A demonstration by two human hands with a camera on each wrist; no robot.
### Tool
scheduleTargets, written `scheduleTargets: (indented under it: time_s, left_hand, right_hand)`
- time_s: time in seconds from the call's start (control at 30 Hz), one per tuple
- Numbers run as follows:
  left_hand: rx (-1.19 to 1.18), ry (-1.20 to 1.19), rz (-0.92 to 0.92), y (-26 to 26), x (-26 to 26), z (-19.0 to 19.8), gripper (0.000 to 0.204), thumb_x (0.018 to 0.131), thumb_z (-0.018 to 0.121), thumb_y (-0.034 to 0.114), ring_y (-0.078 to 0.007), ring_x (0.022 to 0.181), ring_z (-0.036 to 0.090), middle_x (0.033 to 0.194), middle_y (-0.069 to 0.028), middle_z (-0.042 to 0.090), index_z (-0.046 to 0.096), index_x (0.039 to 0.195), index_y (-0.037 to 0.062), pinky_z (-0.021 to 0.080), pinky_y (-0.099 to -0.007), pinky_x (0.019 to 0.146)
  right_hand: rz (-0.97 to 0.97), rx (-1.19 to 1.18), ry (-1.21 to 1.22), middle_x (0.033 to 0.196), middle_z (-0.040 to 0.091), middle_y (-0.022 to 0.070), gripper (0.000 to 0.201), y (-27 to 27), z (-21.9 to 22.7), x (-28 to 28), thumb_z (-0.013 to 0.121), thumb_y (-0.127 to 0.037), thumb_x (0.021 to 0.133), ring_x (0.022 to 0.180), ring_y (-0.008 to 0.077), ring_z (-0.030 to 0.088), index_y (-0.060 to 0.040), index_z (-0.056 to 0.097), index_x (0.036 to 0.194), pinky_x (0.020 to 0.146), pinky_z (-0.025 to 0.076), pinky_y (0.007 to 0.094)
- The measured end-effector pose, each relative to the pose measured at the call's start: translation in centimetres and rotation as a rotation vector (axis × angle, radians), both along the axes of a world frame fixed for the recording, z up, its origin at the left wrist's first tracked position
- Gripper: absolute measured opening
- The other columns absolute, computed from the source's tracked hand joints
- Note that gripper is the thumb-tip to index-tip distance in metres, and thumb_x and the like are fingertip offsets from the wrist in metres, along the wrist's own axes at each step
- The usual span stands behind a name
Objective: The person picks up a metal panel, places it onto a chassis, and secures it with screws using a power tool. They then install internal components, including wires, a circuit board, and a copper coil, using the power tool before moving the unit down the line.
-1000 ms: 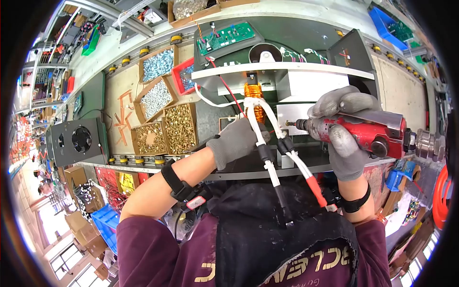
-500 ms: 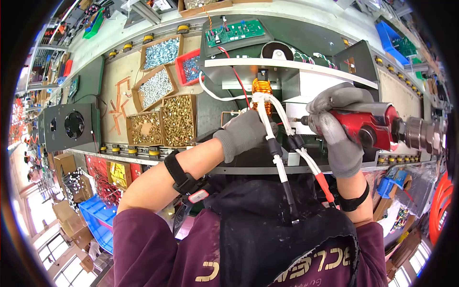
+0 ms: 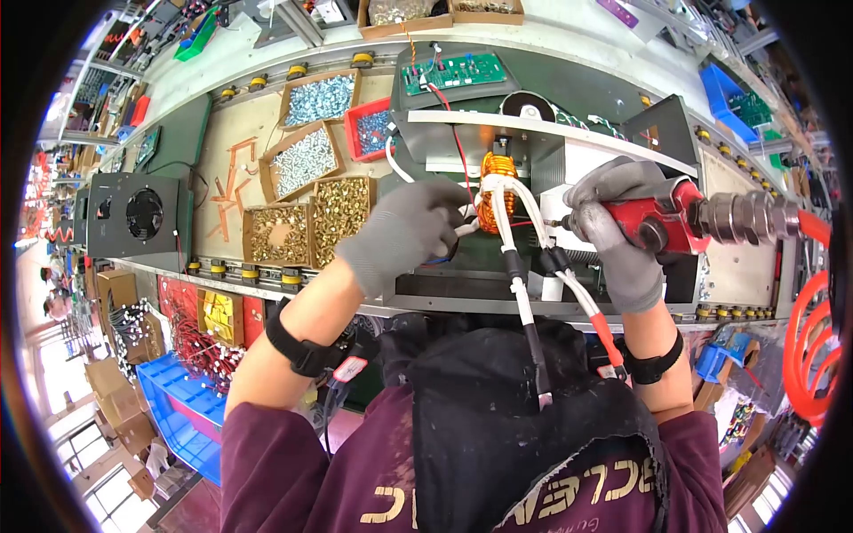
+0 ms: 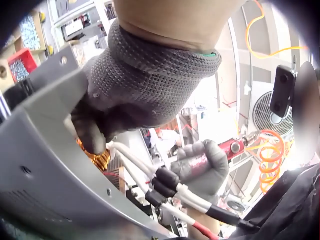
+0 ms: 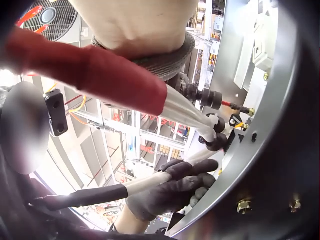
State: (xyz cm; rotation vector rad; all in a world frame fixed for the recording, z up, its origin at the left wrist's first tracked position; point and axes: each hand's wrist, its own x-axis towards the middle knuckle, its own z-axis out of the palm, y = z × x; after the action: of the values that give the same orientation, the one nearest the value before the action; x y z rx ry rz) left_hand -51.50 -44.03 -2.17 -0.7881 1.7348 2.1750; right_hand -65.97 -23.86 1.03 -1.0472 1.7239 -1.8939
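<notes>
My gloved left hand (image 3: pixel 400 231) is beside the copper-wound coil (image 3: pixel 498 173), its fingers curled round a white cable (image 3: pixel 466 229) at the coil's left side. In the left wrist view, the fingertips are close over the coil. The gloved right hand (image 3: pixel 626 271) grips a red air screwdriver (image 3: pixel 657 218), which lies level and points left. Its bit (image 5: pixel 234 104) reaches a brass-coloured screw (image 5: pixel 251 111) inside the dark metal housing (image 3: pixel 471 298). Thick white cables (image 3: pixel 523 306) with black and red sleeves hang from the coil toward the apron, between both hands.
Cardboard trays of screws (image 3: pixel 342 209) and a red bin (image 3: pixel 370 133) stand left of the housing. A green circuit board (image 3: pixel 455 73) lies behind it. A fan unit (image 3: pixel 138 213) sits far left. An orange coiled hose (image 3: pixel 804 355) hangs at the right.
My left hand has drawn back left from under the thick cables and now holds the white cable. The right hand has tilted the screwdriver, its rear end turned higher. The head view has shifted.
</notes>
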Motion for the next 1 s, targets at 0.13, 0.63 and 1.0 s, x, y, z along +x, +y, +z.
scheduleTargets:
  time_s: [0.13,0.63,1.0]
  left_hand:
    - [-0.023,0.069,0.349,2.2,0.8,4.1,0.024,0.093,0.048,0.013,-0.0161,0.073,0.063,0.090,-0.0166,0.062,0.053,0.110,-0.0038,0.051,-0.0221,0.055]
    - [0.566,0.155,0.516,9.3,1.5,6.0,0.030,0.092,0.051,0.038,-0.0083,0.041,0.046,0.063,-0.0041,0.055,0.049,0.091,0.0080,0.035,-0.0209,0.033]
    - [0.731,0.294,0.845,12.1,2.8,6.4,0.022,0.096,0.046,0.030,-0.0093,0.044,0.039,0.063,-0.0022,0.048,0.046,0.087,0.0098,0.030,-0.0195,0.037]
  right_hand:
    - [0.105,0.033,0.007,0.087,0.061,0.0092,0.025,0.3,2.0,0.3,0.059,0.007,0.074,0.078,0.0148,0.060,-0.0011,0.053,0.098,0.070,0.050,0.0265]
    - [0.386,-0.633,0.118,0.080,0.046,0.0068,0.033,0.3,9.3,3.9,0.067,-0.017,0.077,0.071,0.0202,0.048,-0.0109,0.044,0.100,0.061,0.046,0.0346]
    - [0.595,-0.586,0.245,0.085,0.052,0.0115,0.032,0.5,9.4,4.7,0.065,-0.010,0.077,0.075,0.0246,0.056,-0.0090,0.043,0.099,0.063,0.053,0.0368]
